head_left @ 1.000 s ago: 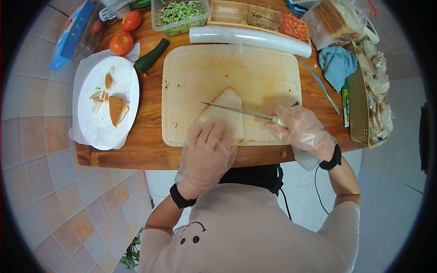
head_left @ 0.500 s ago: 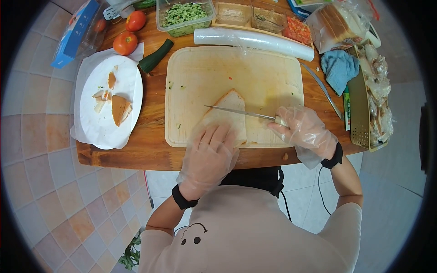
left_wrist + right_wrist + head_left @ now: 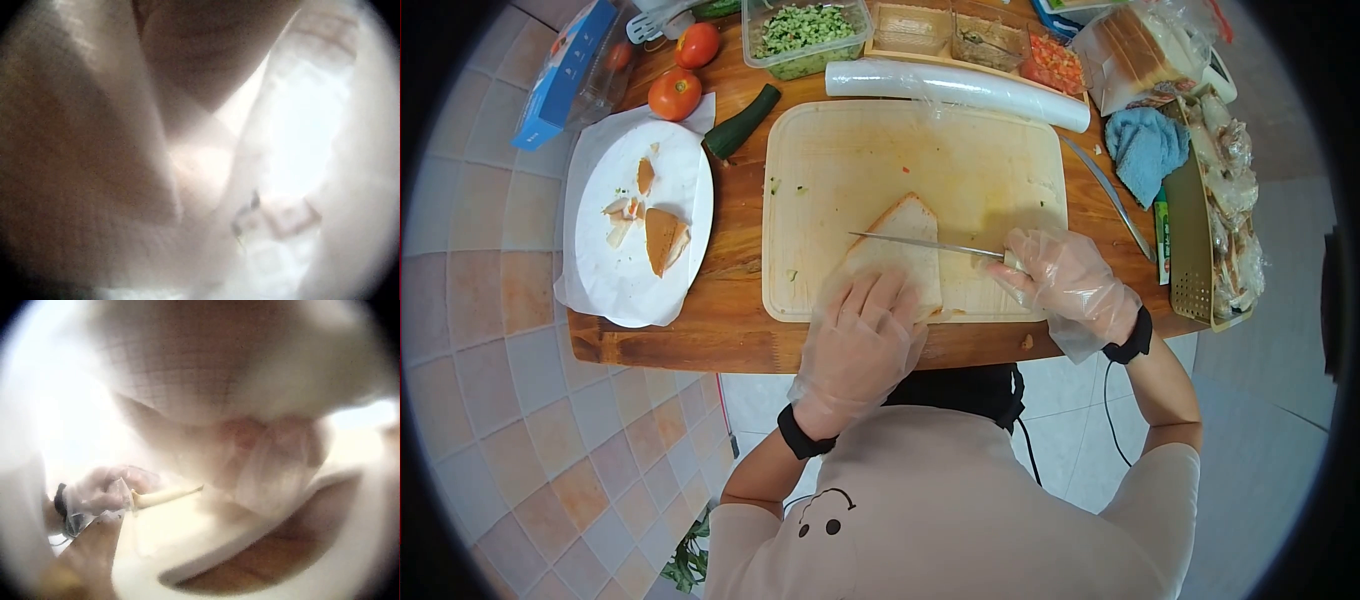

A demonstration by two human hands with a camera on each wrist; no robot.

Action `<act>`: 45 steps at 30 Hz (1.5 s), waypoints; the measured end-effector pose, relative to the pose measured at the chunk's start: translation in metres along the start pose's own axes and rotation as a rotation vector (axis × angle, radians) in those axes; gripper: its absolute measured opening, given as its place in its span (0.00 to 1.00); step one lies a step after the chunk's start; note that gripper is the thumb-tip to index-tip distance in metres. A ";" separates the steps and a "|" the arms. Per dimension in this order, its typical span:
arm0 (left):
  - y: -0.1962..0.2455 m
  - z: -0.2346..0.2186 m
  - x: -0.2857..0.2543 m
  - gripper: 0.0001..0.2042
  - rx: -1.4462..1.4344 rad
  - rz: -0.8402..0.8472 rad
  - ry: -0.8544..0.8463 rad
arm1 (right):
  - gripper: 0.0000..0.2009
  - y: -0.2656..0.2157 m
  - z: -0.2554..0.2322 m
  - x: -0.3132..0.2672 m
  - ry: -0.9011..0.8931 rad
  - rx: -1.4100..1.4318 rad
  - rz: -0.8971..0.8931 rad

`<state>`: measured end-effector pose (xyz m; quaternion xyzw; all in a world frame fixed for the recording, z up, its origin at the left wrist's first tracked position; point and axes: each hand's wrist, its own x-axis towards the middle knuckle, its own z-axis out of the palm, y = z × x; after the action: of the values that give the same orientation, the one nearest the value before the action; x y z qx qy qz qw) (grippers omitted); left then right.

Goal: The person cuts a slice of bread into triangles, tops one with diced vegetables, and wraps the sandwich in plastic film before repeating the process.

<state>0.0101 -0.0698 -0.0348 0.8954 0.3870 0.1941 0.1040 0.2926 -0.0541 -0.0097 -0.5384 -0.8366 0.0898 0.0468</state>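
On the cutting board (image 3: 820,160) lies a bread piece (image 3: 912,240) with a pointed far end and a brown crust along its left edge. The gloved left hand (image 3: 862,340) rests on its near part, fingers nearly straight and hiding that part. In the gloved right hand (image 3: 1072,285) is the handle of a knife (image 3: 930,244), whose blade lies across the bread, pointing left. The right wrist view shows the left hand (image 3: 109,487) beside the bread (image 3: 165,497) on the board (image 3: 162,531). Glove plastic blurs most of the left wrist view.
Left of the board are a plate (image 3: 615,285) with crust scraps, tomatoes (image 3: 675,95) and a cucumber piece (image 3: 742,122). Behind it lie a film roll (image 3: 955,92) and a tub of chopped green vegetable (image 3: 810,65). On the right are a second blade (image 3: 1112,195), a cloth (image 3: 1147,150) and a basket (image 3: 1190,230).
The whole head view has shifted slightly since a second ago. Against the board, the left hand and the bread have hardly moved; the right hand and knife differ only slightly.
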 end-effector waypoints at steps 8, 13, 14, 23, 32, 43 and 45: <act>-0.001 0.003 0.000 0.20 0.003 -0.006 0.000 | 0.18 -0.002 -0.004 0.002 -0.016 0.023 0.002; 0.000 0.001 0.000 0.20 -0.013 -0.003 0.012 | 0.17 -0.002 -0.003 0.001 -0.004 0.026 0.000; 0.000 0.001 0.000 0.20 -0.016 -0.004 0.009 | 0.17 -0.002 -0.002 0.001 -0.004 0.023 0.001; 0.001 -0.021 -0.024 0.19 -0.093 0.192 0.117 | 0.16 -0.004 -0.005 0.000 -0.021 0.018 0.015; 0.006 -0.005 -0.029 0.19 -0.115 0.104 0.156 | 0.16 -0.004 -0.002 0.000 0.022 0.006 -0.009; 0.017 0.010 -0.003 0.15 0.169 -0.120 0.011 | 0.15 -0.017 -0.010 0.007 0.146 0.258 0.214; 0.017 0.010 -0.004 0.14 0.179 -0.074 -0.017 | 0.16 -0.021 -0.015 0.025 0.112 0.359 0.131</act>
<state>0.0232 -0.0842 -0.0396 0.8877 0.4350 0.1472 0.0338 0.2660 -0.0390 0.0089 -0.5789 -0.7663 0.2104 0.1826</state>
